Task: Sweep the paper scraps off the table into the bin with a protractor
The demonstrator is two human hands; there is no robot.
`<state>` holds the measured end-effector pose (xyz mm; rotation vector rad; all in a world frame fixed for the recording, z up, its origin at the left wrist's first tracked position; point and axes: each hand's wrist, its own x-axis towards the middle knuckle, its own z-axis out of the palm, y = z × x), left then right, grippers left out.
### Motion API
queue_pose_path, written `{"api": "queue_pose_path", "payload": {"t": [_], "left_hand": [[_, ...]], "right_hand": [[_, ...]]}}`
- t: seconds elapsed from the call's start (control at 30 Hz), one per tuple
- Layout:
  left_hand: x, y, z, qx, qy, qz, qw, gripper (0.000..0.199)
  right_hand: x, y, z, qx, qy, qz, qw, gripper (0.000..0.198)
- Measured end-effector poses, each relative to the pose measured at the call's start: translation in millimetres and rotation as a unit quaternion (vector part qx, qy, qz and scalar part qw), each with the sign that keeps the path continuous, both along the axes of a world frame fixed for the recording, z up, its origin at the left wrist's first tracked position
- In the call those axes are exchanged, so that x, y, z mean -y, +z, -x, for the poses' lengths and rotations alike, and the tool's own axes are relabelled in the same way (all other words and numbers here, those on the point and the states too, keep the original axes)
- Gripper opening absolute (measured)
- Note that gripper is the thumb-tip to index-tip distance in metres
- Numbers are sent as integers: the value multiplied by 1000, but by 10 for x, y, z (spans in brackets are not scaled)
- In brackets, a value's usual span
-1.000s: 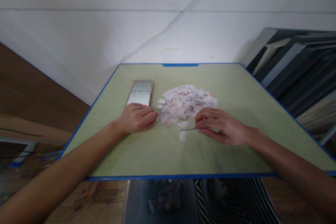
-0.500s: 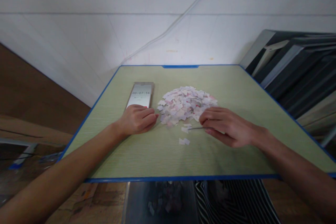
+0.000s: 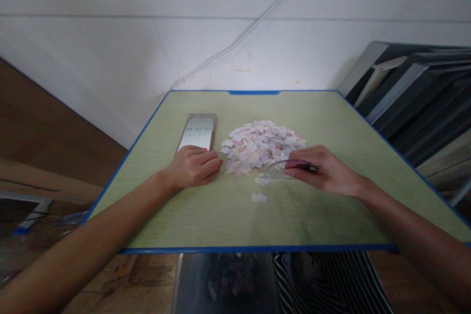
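My right hand (image 3: 312, 169) pinches a thin, clear half-round plate that looks like a protractor (image 3: 274, 170). The part near my fingers appears dark purple. Its left end is over a few paper scraps (image 3: 262, 181) in front of a heap of small white and pinkish paper pieces (image 3: 253, 144). My left hand (image 3: 195, 167) rests on the table with its fingers curled in, and nothing shows in it. Just beyond it lies a phone (image 3: 198, 132) with a running timer, its lower end partly covered by the hand.
The green table (image 3: 191, 221) has a blue rim. A couple of scraps (image 3: 259, 197) lie apart, nearer the front edge. Below that edge is a clear bin (image 3: 191, 284) holding paper bits, beside striped cloth (image 3: 327, 279). Dark flat panels (image 3: 423, 88) lean at the right.
My right hand has turned, so the protractor, seen edge-on before, now shows its flat face. The left hand has stayed in place. The phone's timer went from 07:56 to 07:57.
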<state>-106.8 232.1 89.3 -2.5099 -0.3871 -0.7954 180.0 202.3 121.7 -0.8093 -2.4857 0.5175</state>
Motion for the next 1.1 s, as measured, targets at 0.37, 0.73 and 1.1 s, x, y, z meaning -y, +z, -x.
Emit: {"api": "queue_pose_path", "payload": {"t": [0.37, 0.73, 1.1], "left_hand": [[2, -3, 4, -12, 5, 9, 1000, 33], [7, 3, -1, -10, 7, 9, 1000, 33], [12, 8, 4, -13, 11, 9, 1000, 33]], "right_hand": [[54, -17, 14, 51, 33, -1, 998, 21], [99, -7, 8, 70, 16, -35, 997, 22], [85, -21, -5, 73, 11, -34, 997, 22]]}}
